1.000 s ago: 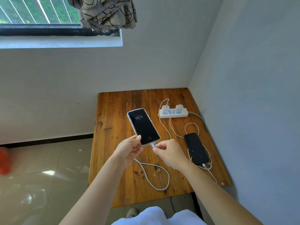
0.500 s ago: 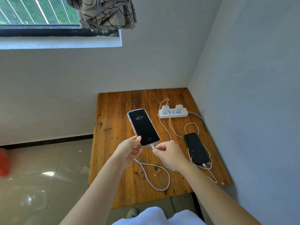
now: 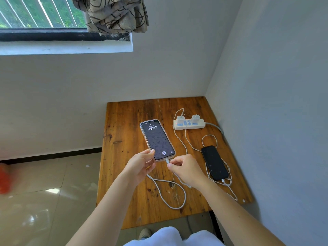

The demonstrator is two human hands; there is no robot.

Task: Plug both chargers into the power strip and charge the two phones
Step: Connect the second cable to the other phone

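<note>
My left hand (image 3: 141, 166) holds the lower end of a phone in a clear case (image 3: 157, 139), lifted over the table, its screen lit and showing 08:17. My right hand (image 3: 186, 170) pinches the white cable plug (image 3: 167, 160) at the phone's bottom port. That white cable (image 3: 174, 197) loops over the wood toward the white power strip (image 3: 189, 123), where two white chargers (image 3: 180, 119) (image 3: 195, 118) stand plugged in. A second, dark phone (image 3: 214, 162) lies flat to the right with a white cable in its near end.
The wooden table (image 3: 124, 139) fills the corner, with walls behind and to the right. A window and bunched curtain (image 3: 115, 15) are above left. Tiled floor (image 3: 44, 192) lies to the left, with an orange blur at the edge.
The held phone's screen has brightened and shows a fingerprint icon. The plug in my right hand sits closer into the phone's port. Both hands have barely moved.
</note>
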